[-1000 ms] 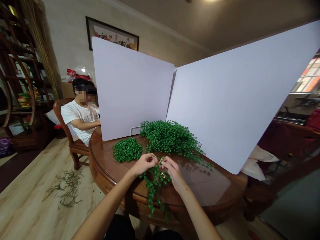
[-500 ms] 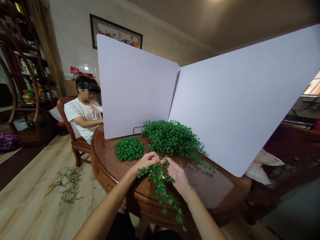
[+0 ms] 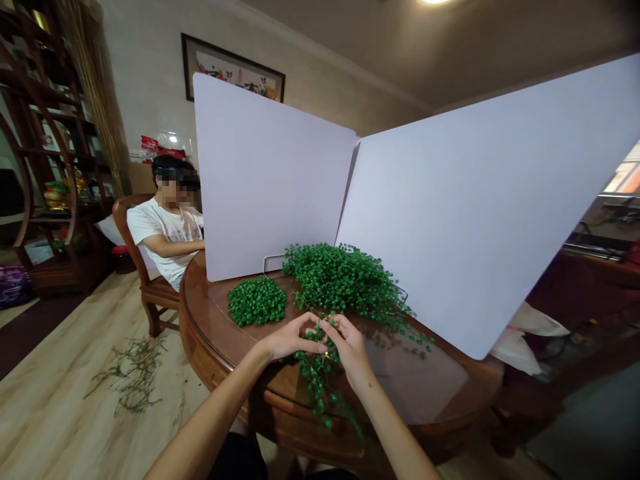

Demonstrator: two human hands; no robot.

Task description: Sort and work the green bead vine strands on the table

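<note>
My left hand [image 3: 293, 339] and my right hand [image 3: 349, 339] meet above the near edge of the round wooden table. Between them hangs a green sprig with round, bead-like leaves [image 3: 314, 380], its lower end trailing past the table edge. The right fingers are pinched together on its upper stem. Curled around the same sprig are my left thumb and fingers, with the exact contact partly hidden. Just beyond the hands lies a large heap of similar green sprigs [image 3: 345, 277]. A smaller mound of loose green beads [image 3: 257, 300] sits to its left.
Two white panels [image 3: 275, 180] stand upright behind the heap on wire feet. Glass covers the wooden table [image 3: 420, 393]. Bare stripped stems [image 3: 133, 373] lie on the floor at left. Another person [image 3: 167, 233] sits on a wooden chair behind the left panel.
My left thumb has swung down and across the sprig, and the right fingers have closed higher on its stem. The hanging end sways and is blurred. The view has tilted slightly.
</note>
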